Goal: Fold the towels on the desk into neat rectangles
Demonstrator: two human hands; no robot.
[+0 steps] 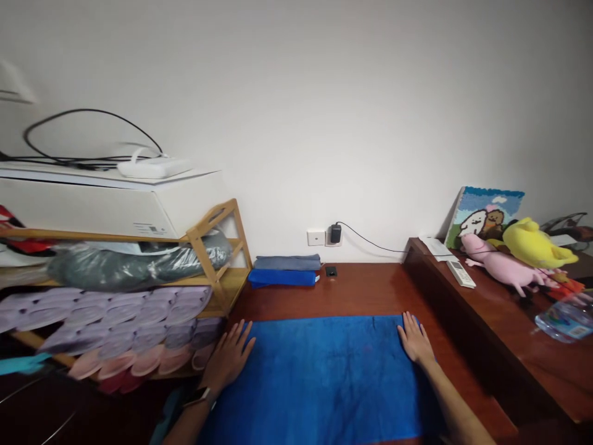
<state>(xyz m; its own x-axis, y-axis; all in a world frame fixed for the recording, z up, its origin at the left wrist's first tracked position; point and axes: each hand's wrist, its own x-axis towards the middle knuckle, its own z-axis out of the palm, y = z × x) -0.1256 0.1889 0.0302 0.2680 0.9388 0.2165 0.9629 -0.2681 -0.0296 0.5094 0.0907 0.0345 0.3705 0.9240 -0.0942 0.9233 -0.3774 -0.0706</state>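
A blue towel (324, 377) lies spread out on the reddish-brown wooden table (361, 290). My left hand (234, 352) rests at the towel's far left corner, fingers apart and pointing away from me. On the opposite side, my right hand (416, 340) lies flat at the far right corner with its fingers stretched out. Neither hand grips anything. Behind the towel, near the wall, are a folded blue cloth (282, 278) and a folded grey cloth (288, 262). Faint darker creases run across the towel's right part.
On the left stands a wooden rack (217, 272) with several slippers (139, 309) and a white box (92, 204). A raised ledge (509, 321) on the right carries plush toys (532, 244), a remote control (461, 274) and a plastic bottle (565, 318). A black charger (335, 233) sits in the wall socket.
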